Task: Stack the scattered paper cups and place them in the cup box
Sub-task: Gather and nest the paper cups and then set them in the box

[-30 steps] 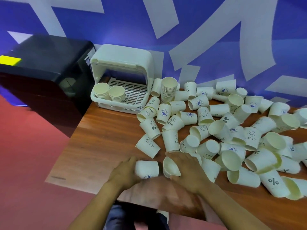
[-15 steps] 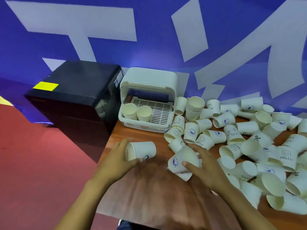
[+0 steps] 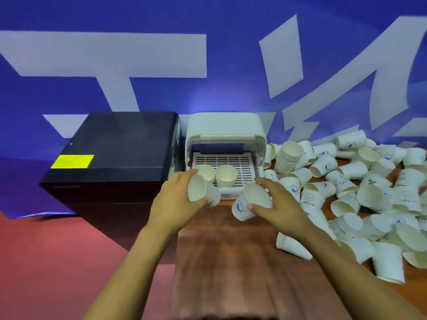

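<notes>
A long brown wooden table [image 3: 221, 262] carries everything, with a large black rectangular box with a yellow label [image 3: 115, 155] standing off its far left corner. At the table's far end sits the white plastic cup box with a raised hood and slatted floor [image 3: 225, 135], and two short stacks of white paper cups [image 3: 219, 175] already stand upright at its front left. To the right sprawls a heap of scattered white paper cups with blue prints [image 3: 360, 195], most lying on their sides, with one taller leaning stack of nested cups [image 3: 288, 158] just beside the box.

The left hand [image 3: 178, 204] has its fingers and thumb curled round a single white paper cup [image 3: 201, 189], mouth turned toward the camera, just in front of the box opening. The right hand [image 3: 282, 204] clasps a second white cup with a blue logo [image 3: 250, 204], mouth tilted up and left.

The step in hand seems to be nesting these two. Doing it well probably means turning both mouths the same way, lining up the axes, and sliding one base into the other's mouth with a light hold so the thin rim is not crushed. The pair then likely goes upright onto the slatted floor beside the stacks.
</notes>
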The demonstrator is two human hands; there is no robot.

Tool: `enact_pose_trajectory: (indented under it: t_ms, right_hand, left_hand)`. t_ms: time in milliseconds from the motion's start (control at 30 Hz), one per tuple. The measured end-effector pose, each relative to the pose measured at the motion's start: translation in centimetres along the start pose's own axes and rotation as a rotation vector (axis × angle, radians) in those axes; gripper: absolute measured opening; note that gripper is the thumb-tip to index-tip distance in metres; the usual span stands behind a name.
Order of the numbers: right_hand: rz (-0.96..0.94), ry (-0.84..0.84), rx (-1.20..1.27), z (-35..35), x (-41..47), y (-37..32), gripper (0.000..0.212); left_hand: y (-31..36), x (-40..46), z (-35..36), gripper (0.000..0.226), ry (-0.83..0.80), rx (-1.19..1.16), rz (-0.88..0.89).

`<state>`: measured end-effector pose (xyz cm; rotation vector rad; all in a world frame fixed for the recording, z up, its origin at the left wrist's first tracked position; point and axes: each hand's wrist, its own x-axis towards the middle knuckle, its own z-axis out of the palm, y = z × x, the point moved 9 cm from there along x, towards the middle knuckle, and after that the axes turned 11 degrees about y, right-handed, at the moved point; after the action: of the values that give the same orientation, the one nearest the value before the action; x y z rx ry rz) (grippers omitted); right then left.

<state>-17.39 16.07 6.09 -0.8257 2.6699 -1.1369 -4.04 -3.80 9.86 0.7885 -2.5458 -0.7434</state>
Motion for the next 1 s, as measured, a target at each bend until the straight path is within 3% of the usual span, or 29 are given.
enact_pose_trajectory:
  t_ms: [167, 367, 633, 1000]
  right_hand:
    - [-0.012, 0.011, -0.055, 0.8, 2.5, -0.8, 0.063]
    - [-0.01, 0.051, -0.089, 1.9, 6.3, -1.7, 0.075]
    - [-0.095, 0.143, -0.143, 3.5, 10.5, -2.4, 0.064]
    - [-0.116, 0.067, -0.169, 7.4, 12.9, -0.2, 0.066]
  left_hand:
    - [0.2, 3.5, 0.4, 0.075, 0.003, 0.08, 0.046]
    - [-0.6, 7.0, 1.8, 0.078, 0.016, 0.1, 0.026]
    - [-1.2, 10.0, 6.1, 0.077, -0.021, 0.217, 0.084]
    - [-3.6, 11.6, 9.9, 0.074, -0.056, 0.213, 0.059]
